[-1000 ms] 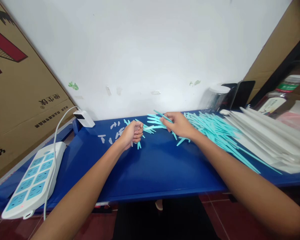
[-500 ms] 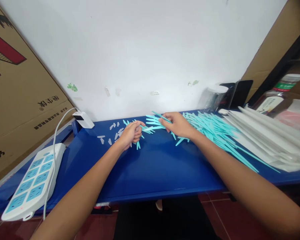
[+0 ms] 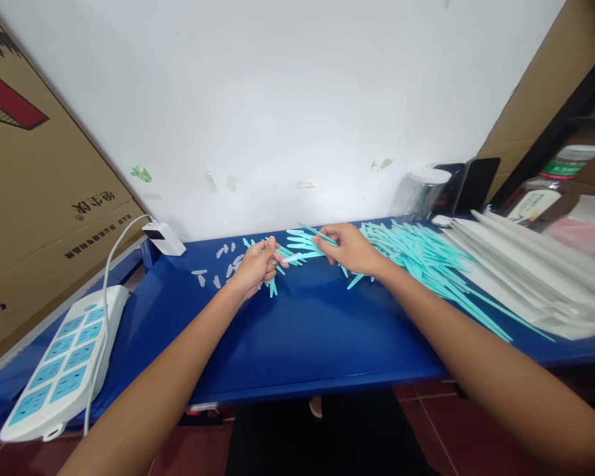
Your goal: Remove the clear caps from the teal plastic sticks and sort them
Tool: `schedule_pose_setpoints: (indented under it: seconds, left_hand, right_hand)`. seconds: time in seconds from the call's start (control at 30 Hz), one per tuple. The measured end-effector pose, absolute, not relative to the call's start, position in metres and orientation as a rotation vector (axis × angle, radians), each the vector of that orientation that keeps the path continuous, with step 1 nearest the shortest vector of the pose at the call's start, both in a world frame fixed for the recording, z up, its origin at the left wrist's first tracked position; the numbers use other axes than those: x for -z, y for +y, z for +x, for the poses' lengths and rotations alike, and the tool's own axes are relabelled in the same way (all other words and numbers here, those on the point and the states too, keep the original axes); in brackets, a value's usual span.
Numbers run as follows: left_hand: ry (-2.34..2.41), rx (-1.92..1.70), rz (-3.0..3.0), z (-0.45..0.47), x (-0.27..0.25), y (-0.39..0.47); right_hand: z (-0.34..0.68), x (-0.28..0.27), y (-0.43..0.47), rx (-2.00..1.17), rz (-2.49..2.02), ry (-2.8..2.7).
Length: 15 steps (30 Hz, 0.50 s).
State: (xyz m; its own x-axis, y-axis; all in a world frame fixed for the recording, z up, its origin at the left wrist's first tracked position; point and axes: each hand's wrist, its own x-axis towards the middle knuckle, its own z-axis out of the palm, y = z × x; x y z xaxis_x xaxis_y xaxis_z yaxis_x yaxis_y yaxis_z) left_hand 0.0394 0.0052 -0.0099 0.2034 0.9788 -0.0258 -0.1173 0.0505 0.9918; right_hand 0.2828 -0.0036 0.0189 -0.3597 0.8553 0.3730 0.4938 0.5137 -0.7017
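A thin turquoise plastic stick sits pinched in the right hand at the back of the blue tabletop, just above a small scatter of the same sticks. The left hand is curled around a small whitish plastic cap; since a second ago its fingers have loosened and reached toward the right hand. The large heap of turquoise sticks lies to the right, with loose white caps to the left and a white power strip beyond.
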Motion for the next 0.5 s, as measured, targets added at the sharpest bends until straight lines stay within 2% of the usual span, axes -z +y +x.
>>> schedule_pose_setpoints:
  seconds: [0.5]
  left_hand:
    - [0.965,-1.039,1.143,0.0416,0.0051,-0.0009]
  right_hand:
    - [0.2821,-0.0191,-0.0045,-0.628,-1.087,-2.044]
